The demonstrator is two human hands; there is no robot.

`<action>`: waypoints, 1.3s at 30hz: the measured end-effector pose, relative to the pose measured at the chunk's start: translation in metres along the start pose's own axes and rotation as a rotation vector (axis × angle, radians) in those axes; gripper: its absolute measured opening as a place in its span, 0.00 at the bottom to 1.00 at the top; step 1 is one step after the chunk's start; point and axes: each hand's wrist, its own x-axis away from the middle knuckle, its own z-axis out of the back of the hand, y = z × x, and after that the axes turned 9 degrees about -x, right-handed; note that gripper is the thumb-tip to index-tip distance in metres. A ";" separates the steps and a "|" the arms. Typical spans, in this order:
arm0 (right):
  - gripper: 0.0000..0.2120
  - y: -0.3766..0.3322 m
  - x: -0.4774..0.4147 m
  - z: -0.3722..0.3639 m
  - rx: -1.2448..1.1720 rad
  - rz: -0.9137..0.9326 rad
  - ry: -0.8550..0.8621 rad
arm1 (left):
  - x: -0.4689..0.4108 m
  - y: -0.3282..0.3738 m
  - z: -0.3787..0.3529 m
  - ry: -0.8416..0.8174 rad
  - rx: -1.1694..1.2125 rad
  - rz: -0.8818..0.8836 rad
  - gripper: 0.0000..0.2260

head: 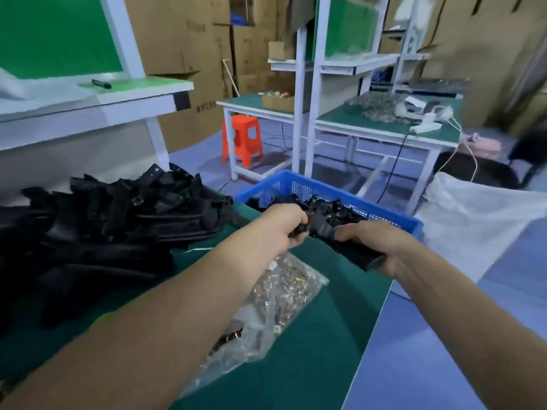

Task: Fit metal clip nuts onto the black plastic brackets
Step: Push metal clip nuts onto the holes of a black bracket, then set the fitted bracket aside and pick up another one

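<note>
The green tabletop [310,365] has bare room only along its near right edge. A pile of black brackets [118,214], too many to count, fills its left side, and one blue basket [310,184] of more black parts stands by the far right corner. One clear bag of metal clip nuts [275,294] lies mid-table. Both hands are closed on one bracket [353,253] above the right edge: the left hand [281,229] curls round its far end, the right hand [376,241] grips its near end
</note>
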 end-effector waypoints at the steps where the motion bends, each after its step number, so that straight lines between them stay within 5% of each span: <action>1: 0.03 -0.007 -0.019 0.002 -0.004 -0.060 -0.012 | -0.012 0.006 -0.003 -0.011 0.015 0.031 0.07; 3: 0.07 -0.025 -0.055 0.004 -0.088 -0.123 -0.036 | -0.033 0.027 -0.007 -0.075 0.180 0.076 0.06; 6: 0.22 -0.048 -0.103 0.013 -0.432 -0.127 0.001 | -0.055 0.054 -0.004 -0.124 0.426 0.132 0.29; 9: 0.21 -0.039 -0.133 0.013 -0.296 -0.184 0.089 | -0.072 0.069 0.002 -0.096 0.393 0.095 0.36; 14: 0.02 0.002 -0.134 -0.029 0.017 -0.017 0.121 | -0.097 0.054 0.024 -0.058 0.184 0.040 0.33; 18: 0.08 0.033 -0.109 -0.054 0.411 0.300 0.199 | -0.096 0.028 0.046 0.005 0.037 -0.010 0.25; 23: 0.14 0.037 -0.049 -0.094 0.416 0.567 0.199 | -0.063 0.003 0.080 0.209 -0.022 -0.180 0.15; 31: 0.12 0.027 0.028 -0.200 0.531 0.672 -0.156 | 0.054 -0.039 0.159 0.411 -0.156 -0.462 0.11; 37: 0.08 0.042 0.062 -0.288 0.885 0.737 -0.384 | 0.113 -0.103 0.261 0.693 -0.140 -0.416 0.10; 39: 0.16 0.053 0.064 -0.318 0.956 0.718 -0.457 | 0.128 -0.131 0.293 0.813 -0.195 -0.370 0.11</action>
